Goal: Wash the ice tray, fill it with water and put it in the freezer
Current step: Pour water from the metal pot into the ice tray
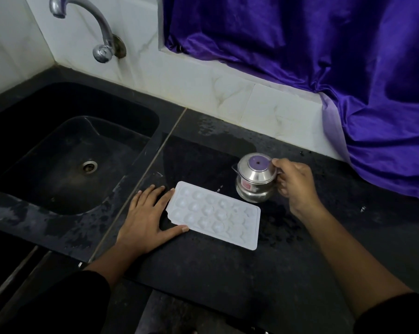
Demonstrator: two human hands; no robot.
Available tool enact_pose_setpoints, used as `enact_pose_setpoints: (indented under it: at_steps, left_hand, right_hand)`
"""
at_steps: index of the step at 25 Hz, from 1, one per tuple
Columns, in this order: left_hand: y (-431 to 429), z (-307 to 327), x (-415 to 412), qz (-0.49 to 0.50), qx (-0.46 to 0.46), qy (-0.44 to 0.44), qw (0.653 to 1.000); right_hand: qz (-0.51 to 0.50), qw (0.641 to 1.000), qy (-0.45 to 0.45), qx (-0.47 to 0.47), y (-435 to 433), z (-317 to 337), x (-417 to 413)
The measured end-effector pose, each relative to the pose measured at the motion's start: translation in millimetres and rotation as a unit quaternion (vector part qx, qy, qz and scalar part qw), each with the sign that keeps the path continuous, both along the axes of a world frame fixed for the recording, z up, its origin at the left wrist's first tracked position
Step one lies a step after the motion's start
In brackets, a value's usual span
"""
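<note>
Tray (215, 213) lies flat on the wet counter (227, 273), right of the sink (59, 145), in the head view. Left hand (147, 215) rests beside it, fingers spread and straight, tips touching its left edge. Right hand (294, 183) curls round the handle of a steel jug (255, 180) just behind the tray. Pouring too fast would likely overflow the shallow cups, and the light tray may slide unless steadied.

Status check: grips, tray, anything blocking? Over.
Left grip flat on counter, touching ice tray edge. Right grip holds steel jug handle. Nothing on tray.
</note>
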State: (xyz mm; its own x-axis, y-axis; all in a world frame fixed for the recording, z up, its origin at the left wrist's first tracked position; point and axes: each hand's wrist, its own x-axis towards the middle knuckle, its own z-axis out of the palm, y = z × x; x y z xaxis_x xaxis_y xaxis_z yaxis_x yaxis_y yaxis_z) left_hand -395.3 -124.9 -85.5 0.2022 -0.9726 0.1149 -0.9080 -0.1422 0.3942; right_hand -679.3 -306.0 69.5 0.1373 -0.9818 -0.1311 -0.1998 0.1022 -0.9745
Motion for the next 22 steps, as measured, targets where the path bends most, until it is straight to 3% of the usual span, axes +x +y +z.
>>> enact_pose_setpoints:
  at_steps: [4,7,11,14,17,19,22]
  left_hand:
    - [0,2,-1,-0.002,0.007,-0.004,1.000]
    - [0,3,-2,-0.002,0.013,-0.012,1.000]
    - [1,4,-2,0.002,0.014,-0.010,1.000]
    - [1,4,-2,0.002,0.017,-0.008,1.000]
    - [1,4,-2,0.002,0.014,-0.003,1.000]
    - [1,4,-2,0.001,0.012,-0.004,1.000]
    - [0,4,-2,0.002,0.009,-0.007,1.000]
  right_hand:
    - [0.007,1.000,-0.020,-0.011,0,9,21]
    - [0.052,0.990,0.103,-0.082,-3,6,41]
    - [0.131,0.902,0.360,-0.200,3,-1,63]
    - [0.156,0.852,0.435,-0.244,11,-3,77]
    - [0.159,0.829,0.465,-0.267,14,-4,84]
    - [0.148,0.838,0.452,-0.268,11,-4,81]
    - [0.124,0.900,0.363,-0.208,-2,-6,61]
